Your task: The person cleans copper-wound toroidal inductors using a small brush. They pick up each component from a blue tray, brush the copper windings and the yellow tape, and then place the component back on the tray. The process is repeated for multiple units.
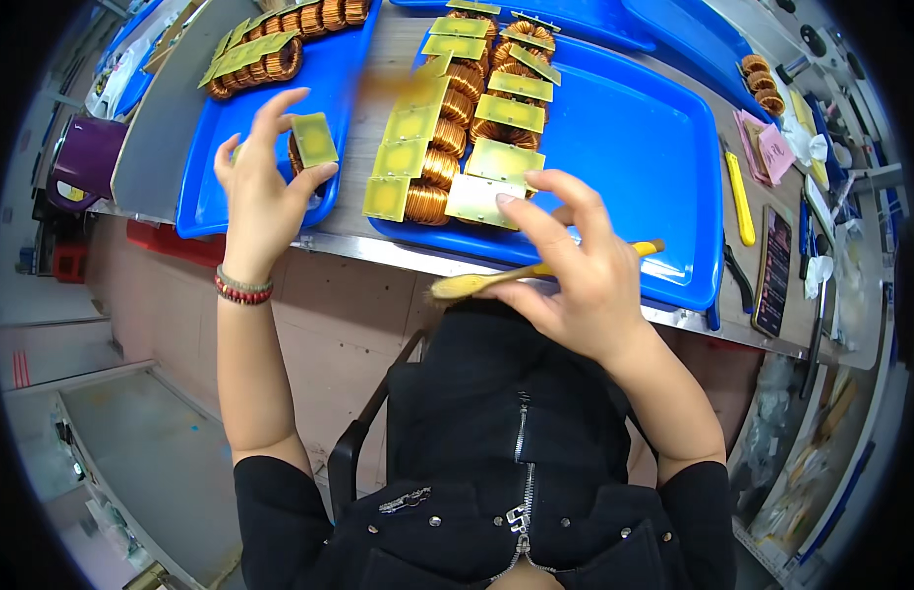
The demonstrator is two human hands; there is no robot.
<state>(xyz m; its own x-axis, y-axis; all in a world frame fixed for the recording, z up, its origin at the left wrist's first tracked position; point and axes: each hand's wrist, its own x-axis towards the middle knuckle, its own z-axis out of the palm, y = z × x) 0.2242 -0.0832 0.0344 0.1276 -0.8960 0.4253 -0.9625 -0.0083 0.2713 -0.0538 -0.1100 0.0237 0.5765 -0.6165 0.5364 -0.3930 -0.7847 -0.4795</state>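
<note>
My left hand (260, 187) is raised over the left blue tray (196, 202). Between its thumb and fingers it grips a copper-wound coil with a yellow-green board (315, 140) on it. A yellow-handled brush (467, 286) lies across my right hand (589, 275), held low in the grip. That hand's index finger and thumb side hang over the front of the right blue tray (634, 177), with a fingertip at the nearest pale board (476, 200). Two rows of copper coils (441, 167) with yellow-green boards fill that tray's left part.
More boarded coils (280, 64) sit at the left tray's far end. To the right lie a yellow cutter knife (740, 197), a phone (772, 270), dark-handled pliers (738, 280) and pink paper (766, 147). Several bare coils (762, 84) rest in a farther blue tray. A purple container (88, 157) stands left.
</note>
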